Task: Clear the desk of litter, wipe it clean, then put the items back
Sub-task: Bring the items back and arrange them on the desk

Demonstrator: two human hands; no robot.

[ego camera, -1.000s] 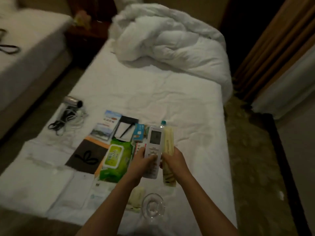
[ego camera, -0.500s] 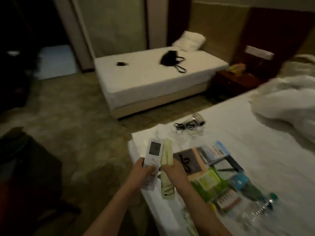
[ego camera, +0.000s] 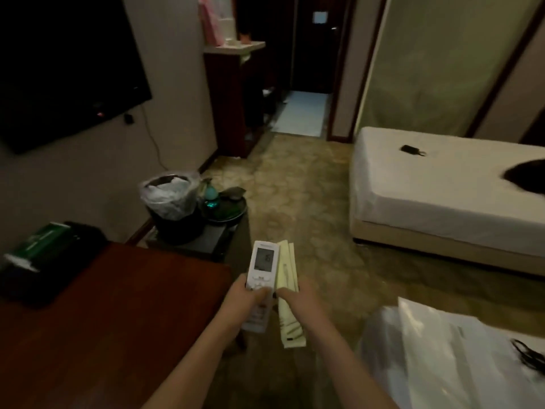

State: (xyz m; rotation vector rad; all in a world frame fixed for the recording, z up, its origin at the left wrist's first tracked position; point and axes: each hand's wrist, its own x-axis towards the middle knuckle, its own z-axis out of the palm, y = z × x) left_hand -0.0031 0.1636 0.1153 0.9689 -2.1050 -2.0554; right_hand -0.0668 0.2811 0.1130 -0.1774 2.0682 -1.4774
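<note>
My left hand grips a white remote control with a small screen, held upright in front of me. Right beside it my right hand grips a pale yellow flat packet, which sticks out above and below the fingers. Both hands hover over the carpet just past the right edge of the reddish wooden desk. On the desk's far left lies a black tray with a green box on it.
A bin lined with a clear bag stands past the desk, beside a dark round tray on a low stand. A television hangs on the left wall. One white bed is at right, another bed's corner at bottom right.
The view has swung left from the bed with the laid-out items to the desk and the bin. Both hands have kept hold of the remote and the packet throughout.
</note>
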